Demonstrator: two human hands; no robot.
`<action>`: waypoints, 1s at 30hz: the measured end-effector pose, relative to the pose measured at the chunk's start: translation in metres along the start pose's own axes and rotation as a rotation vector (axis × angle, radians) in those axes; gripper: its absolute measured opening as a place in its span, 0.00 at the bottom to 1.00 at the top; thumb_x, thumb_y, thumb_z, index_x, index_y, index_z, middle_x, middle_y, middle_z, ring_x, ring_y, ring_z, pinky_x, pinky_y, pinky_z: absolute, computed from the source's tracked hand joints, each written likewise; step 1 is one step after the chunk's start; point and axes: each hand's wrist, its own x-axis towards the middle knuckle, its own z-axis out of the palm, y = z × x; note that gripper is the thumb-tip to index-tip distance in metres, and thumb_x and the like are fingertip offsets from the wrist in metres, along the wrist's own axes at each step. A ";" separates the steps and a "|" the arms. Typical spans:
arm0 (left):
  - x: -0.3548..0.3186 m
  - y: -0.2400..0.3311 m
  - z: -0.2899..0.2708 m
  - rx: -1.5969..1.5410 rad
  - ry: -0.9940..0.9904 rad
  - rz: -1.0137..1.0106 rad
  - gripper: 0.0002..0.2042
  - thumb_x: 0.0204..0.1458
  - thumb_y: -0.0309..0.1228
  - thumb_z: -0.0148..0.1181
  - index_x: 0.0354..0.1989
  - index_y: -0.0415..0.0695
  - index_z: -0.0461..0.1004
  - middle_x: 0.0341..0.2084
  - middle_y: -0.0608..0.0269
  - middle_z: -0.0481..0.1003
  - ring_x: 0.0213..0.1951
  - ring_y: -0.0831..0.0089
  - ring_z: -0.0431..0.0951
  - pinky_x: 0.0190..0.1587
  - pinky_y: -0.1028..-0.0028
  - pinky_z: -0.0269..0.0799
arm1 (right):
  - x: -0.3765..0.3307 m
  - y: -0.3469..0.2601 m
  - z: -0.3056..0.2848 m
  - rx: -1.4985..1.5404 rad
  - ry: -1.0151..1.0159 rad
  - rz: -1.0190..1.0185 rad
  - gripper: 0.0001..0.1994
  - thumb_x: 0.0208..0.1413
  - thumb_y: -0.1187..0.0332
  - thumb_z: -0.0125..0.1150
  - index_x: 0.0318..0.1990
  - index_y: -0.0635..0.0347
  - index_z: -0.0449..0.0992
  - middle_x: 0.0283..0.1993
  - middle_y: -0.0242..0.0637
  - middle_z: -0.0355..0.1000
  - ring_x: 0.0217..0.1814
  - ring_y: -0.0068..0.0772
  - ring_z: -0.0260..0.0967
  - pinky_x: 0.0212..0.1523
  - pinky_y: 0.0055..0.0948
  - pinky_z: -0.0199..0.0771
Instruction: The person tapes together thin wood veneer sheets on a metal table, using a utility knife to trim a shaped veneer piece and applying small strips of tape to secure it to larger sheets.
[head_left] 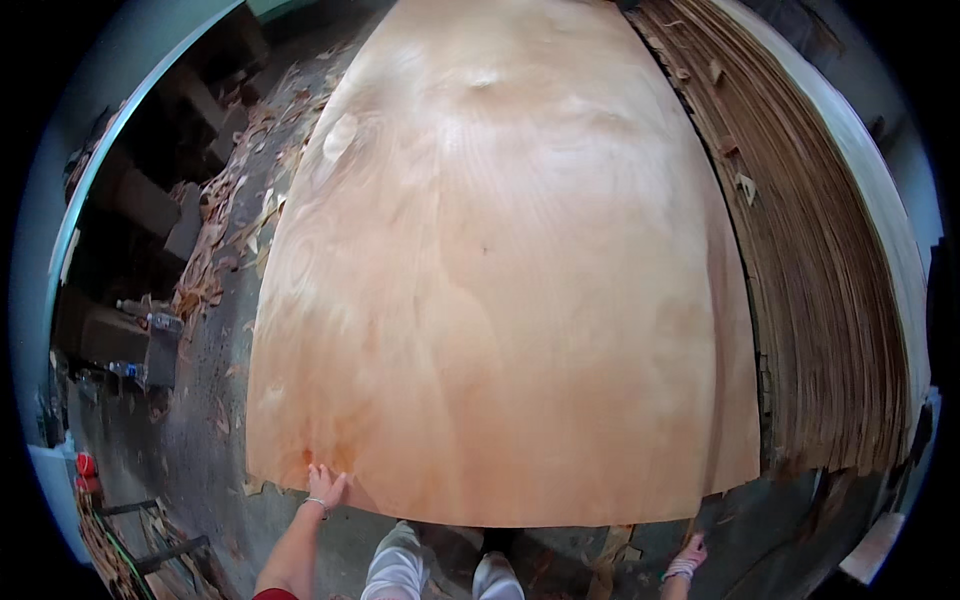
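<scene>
We've got the left hand gripping the near-left corner of the big veneer sheet lying atop the veneer stack, the right hand hanging free below the near edge, so both corners want level, even holding.

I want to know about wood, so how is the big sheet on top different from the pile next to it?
The top veneer sheet is one wide, smooth, pale peach face; the stacked sheets show only many thin, ragged brown edges. The left hand touches the top sheet's near edge, while the right hand is low near the stack's side, and I cannot tell if it touches anything. Both are thin wood layers.
</scene>
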 end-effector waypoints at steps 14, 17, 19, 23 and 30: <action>0.026 -0.012 -0.026 -0.027 -0.181 -0.005 0.43 0.49 0.56 0.48 0.58 0.24 0.48 0.61 0.32 0.36 0.63 0.48 0.48 0.62 0.67 0.49 | 0.143 -0.135 -0.135 -0.212 0.174 -0.362 0.23 0.55 0.52 0.51 0.28 0.70 0.73 0.23 0.42 0.70 0.27 0.34 0.66 0.33 0.32 0.65; 0.020 0.010 -0.038 -0.433 -0.314 -0.085 0.40 0.48 0.54 0.52 0.54 0.24 0.56 0.61 0.33 0.39 0.58 0.51 0.59 0.59 0.67 0.57 | 0.123 -0.193 -0.122 -0.262 0.067 -0.210 0.24 0.55 0.51 0.50 0.29 0.70 0.73 0.24 0.45 0.70 0.27 0.35 0.66 0.34 0.34 0.64; 0.030 -0.005 -0.030 -0.450 -0.288 -0.093 0.38 0.48 0.53 0.53 0.52 0.24 0.60 0.61 0.35 0.43 0.52 0.54 0.65 0.55 0.67 0.61 | 0.123 -0.192 -0.104 -0.259 0.091 -0.343 0.22 0.55 0.54 0.50 0.27 0.70 0.72 0.22 0.43 0.69 0.24 0.35 0.63 0.30 0.33 0.63; 0.049 -0.062 0.000 -0.569 -0.179 -0.076 0.35 0.48 0.51 0.54 0.50 0.26 0.63 0.60 0.36 0.48 0.48 0.57 0.69 0.52 0.68 0.64 | 0.048 -0.223 -0.040 -0.219 -0.144 -0.539 0.16 0.53 0.61 0.50 0.25 0.69 0.72 0.19 0.41 0.67 0.22 0.32 0.61 0.26 0.31 0.62; 0.045 -0.051 -0.009 -0.520 -0.286 0.004 0.32 0.48 0.46 0.57 0.50 0.26 0.61 0.56 0.39 0.55 0.54 0.59 0.63 0.54 0.71 0.60 | -0.105 -0.209 0.063 0.033 -0.435 -0.228 0.13 0.49 0.65 0.52 0.30 0.69 0.75 0.24 0.34 0.72 0.27 0.25 0.67 0.30 0.26 0.68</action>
